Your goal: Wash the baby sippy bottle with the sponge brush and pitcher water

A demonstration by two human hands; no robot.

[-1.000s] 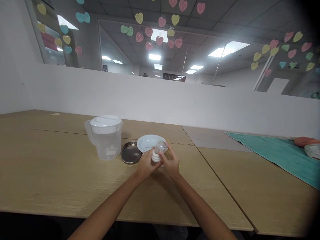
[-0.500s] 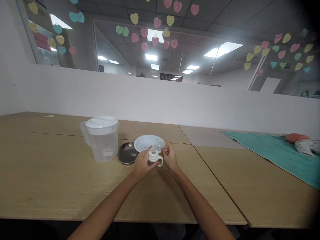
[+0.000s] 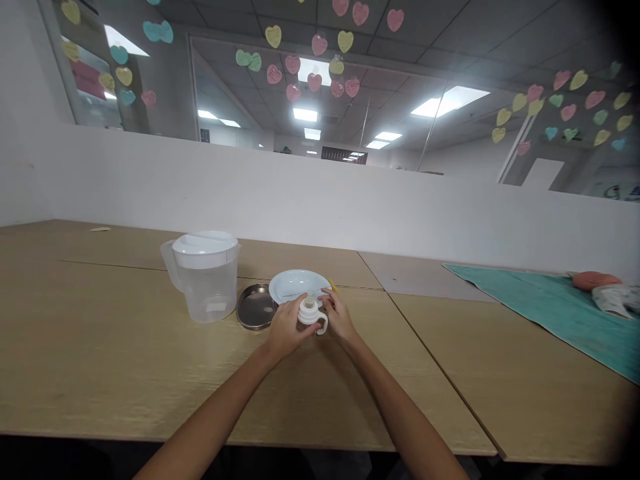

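My left hand (image 3: 286,328) is wrapped round a baby bottle (image 3: 309,312) with a white collar, a curved side handle and a pale teat on top. The bottle stands upright at the near edge of a white bowl (image 3: 295,279). Close by on the other side, my right hand (image 3: 340,318) has its fingers bent together near the teat. What they pinch is small, clear and hard to make out. A yellow tip (image 3: 333,285) shows just behind those fingers, at the bowl's right rim. The bottle's lower body is mostly hidden by my left hand.
A clear lidded pitcher (image 3: 207,280) stands left of a round metal tray (image 3: 256,308), which touches the bowl. Far right, a teal cloth (image 3: 540,300) carries an orange item (image 3: 595,281) and a white patterned cloth (image 3: 613,299). A white wall (image 3: 300,193) rises behind the table.
My right hand's fingers have moved slightly left, closer to the teat, and curl in more. The left hand and bottle stay in place; the view has shifted a little.
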